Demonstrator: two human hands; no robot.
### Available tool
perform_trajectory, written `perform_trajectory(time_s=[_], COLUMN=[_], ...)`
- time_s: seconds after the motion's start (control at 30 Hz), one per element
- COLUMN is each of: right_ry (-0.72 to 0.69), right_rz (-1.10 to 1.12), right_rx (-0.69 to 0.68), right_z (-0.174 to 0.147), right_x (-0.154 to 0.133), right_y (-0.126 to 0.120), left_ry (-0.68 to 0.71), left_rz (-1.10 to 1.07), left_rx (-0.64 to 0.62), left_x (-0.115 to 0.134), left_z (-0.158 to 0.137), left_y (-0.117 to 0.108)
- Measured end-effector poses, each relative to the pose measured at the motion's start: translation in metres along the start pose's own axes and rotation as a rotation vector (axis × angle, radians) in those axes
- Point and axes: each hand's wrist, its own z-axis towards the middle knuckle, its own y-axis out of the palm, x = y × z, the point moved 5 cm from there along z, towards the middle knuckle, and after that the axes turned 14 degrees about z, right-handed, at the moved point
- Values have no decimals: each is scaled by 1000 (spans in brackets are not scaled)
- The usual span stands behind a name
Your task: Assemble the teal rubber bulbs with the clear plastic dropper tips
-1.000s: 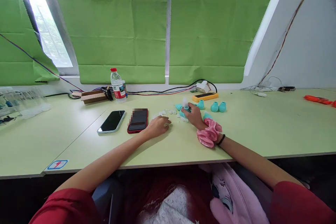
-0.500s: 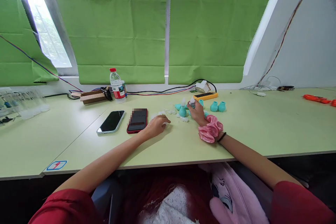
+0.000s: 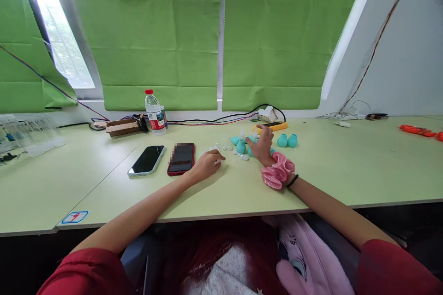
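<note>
On the table, my left hand (image 3: 206, 164) rests with its fingers loosely bent and apart, close to several small clear plastic pieces (image 3: 224, 146). My right hand (image 3: 262, 146) is raised a little, its fingers spread and nothing seen in them. Just beside its fingertips stands a teal bulb with a clear nozzle (image 3: 254, 137), partly covered by the hand. Another teal bulb with a clear nozzle (image 3: 241, 145) is upright to the left of it. A clear plastic piece (image 3: 242, 156) lies in front. More teal bulbs are partly hidden behind the right hand.
Two teal bulbs (image 3: 287, 140) stand to the right. Behind is a yellow-and-black device (image 3: 275, 126). Two phones, one pale-edged (image 3: 146, 161) and one red-edged (image 3: 181, 159), lie at left. A water bottle (image 3: 154, 113) and a cardboard box (image 3: 125, 127) stand further back.
My right hand has let go of the teal bulb with the clear nozzle, and its fingers have opened and lifted. My left hand has hardly moved.
</note>
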Motion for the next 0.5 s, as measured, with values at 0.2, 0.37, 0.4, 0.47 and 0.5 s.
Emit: perform_trajectory(time_s=[0.2, 0.37, 0.4, 0.47, 0.5], right_ry=[-261, -404, -410, -398, -385], right_rz=[87, 180, 167, 96, 43], right_rx=[42, -309, -428, -642, -728], right_z=[-7, -23, -27, -37, -41], right_x=[-36, -58, -59, -57, -54], right_y=[-15, 0, 7, 21, 26], left_ry=[-18, -49, -60, -79, -85], left_rz=[-30, -47, -52, -54, -49], left_rx=[40, 93, 104, 115, 113], left_x=[-2, -3, -3, -5, -5], left_z=[0, 0, 1, 1, 1], left_y=[1, -2, -2, -3, -2])
